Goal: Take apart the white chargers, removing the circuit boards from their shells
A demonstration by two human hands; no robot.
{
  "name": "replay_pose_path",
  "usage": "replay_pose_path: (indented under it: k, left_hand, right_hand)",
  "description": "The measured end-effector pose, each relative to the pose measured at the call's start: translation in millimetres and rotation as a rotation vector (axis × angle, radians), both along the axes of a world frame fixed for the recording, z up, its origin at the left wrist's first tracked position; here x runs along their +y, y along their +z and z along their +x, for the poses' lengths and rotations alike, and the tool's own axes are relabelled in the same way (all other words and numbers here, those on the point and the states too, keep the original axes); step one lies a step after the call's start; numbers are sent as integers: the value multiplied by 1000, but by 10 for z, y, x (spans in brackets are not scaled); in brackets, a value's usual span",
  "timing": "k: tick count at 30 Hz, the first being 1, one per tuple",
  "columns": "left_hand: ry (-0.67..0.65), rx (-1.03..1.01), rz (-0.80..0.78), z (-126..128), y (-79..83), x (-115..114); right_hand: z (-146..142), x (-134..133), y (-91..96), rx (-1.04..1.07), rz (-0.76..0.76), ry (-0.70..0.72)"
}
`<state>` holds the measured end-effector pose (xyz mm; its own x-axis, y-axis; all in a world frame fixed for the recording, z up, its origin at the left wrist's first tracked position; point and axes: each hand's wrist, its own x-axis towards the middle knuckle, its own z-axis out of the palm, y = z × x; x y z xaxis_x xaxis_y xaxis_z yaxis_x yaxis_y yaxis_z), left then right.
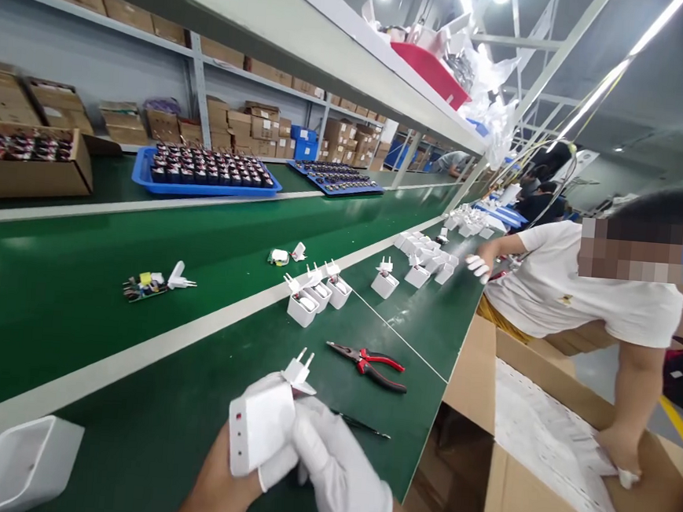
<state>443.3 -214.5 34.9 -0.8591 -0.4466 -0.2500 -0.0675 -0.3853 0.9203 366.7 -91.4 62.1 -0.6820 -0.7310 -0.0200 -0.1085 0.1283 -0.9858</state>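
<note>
A white charger housing (262, 427) is held up near the bottom middle, its face with small ports turned to me. A two-pin plug piece (300, 373) tilts off its top end, wires showing beneath. My left hand (271, 471), partly gloved, grips the housing from behind and is mostly hidden by it. My gloved right hand (340, 469) is closed at the housing's right edge, thumb against it. Beyond it are dark tweezers (363, 426) and red-and-black long-nose pliers (366, 359) on the green bench.
Several white housings with plugs (302, 306) stand ahead. Loose circuit boards (145, 284) lie on the green belt (75, 330). White containers (30, 460) stand bottom left, a blue parts tray (205, 190) behind. At right, a co-worker (598, 300) reaches into a cardboard box (497, 457).
</note>
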Motion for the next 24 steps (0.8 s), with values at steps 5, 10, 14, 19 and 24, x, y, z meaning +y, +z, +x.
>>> replay_pose_path:
  k: [5, 10, 14, 19, 24]
  left_hand:
    - [128, 114, 104, -58, 65, -220]
    - [270, 138, 109, -117, -36, -301]
    - [284, 217, 138, -96, -207, -304]
    - [30, 124, -22, -26, -335, -327]
    - [-186, 106, -264, -75, -311, -433]
  right_hand:
    - [-419, 387, -17, 665, 530, -168]
    - [-610, 525, -173, 956, 794, 230]
    - [-723, 276, 31, 957, 417, 166]
    - [-748, -1084, 471, 996, 445, 100]
    - [-899, -2586, 449, 1102, 671, 305]
